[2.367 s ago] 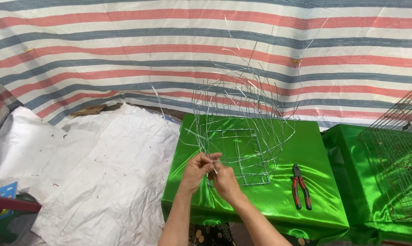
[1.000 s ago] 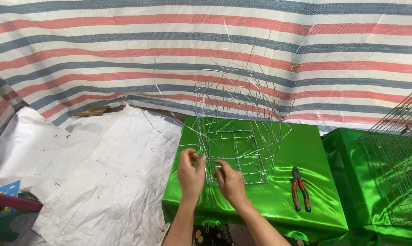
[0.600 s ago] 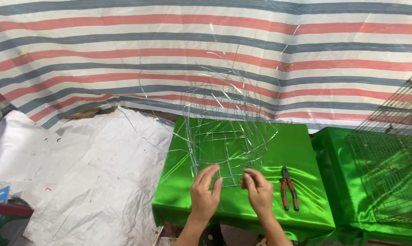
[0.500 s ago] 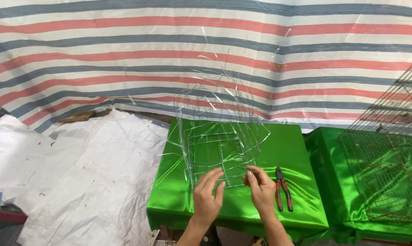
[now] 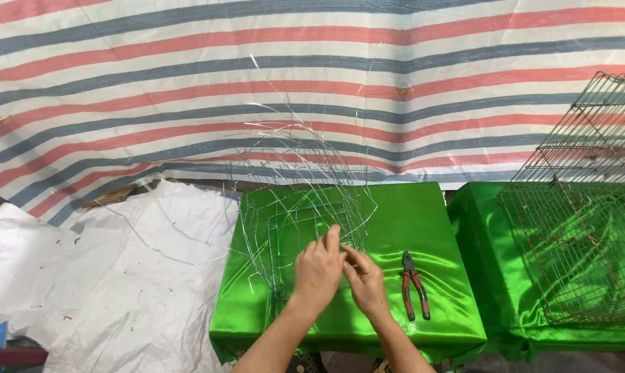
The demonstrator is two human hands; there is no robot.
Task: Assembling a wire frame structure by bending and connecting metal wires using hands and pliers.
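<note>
View from a head camera, looking down at a person's two bare forearms reaching forward over a low table (image 5: 423, 207) covered in shiny green cloth. On the table stands a wire frame (image 5: 295, 200) — a loose, rounded cage of thin silvery wires, its upper strands arching up in front of a striped tarp (image 5: 312, 62) of red, grey and white bands.

The left hand (image 5: 318, 268) is at the near lower edge of the frame, fingers curled with the index finger raised, pinching a thin wire. The right hand (image 5: 365, 279) is just beside it, touching it, fingers bent and closed on the same spot of wire. How tightly each grips is hard to tell, as the wire is very fine.

Red-handled pliers (image 5: 414, 284) lie flat on the green cloth just right of the right hand, untouched. Further right, on a second green-covered surface, rests a wire mesh cage (image 5: 582, 207), tilted. To the left of the table, crumpled white sheeting (image 5: 91, 276) covers the ground.
</note>
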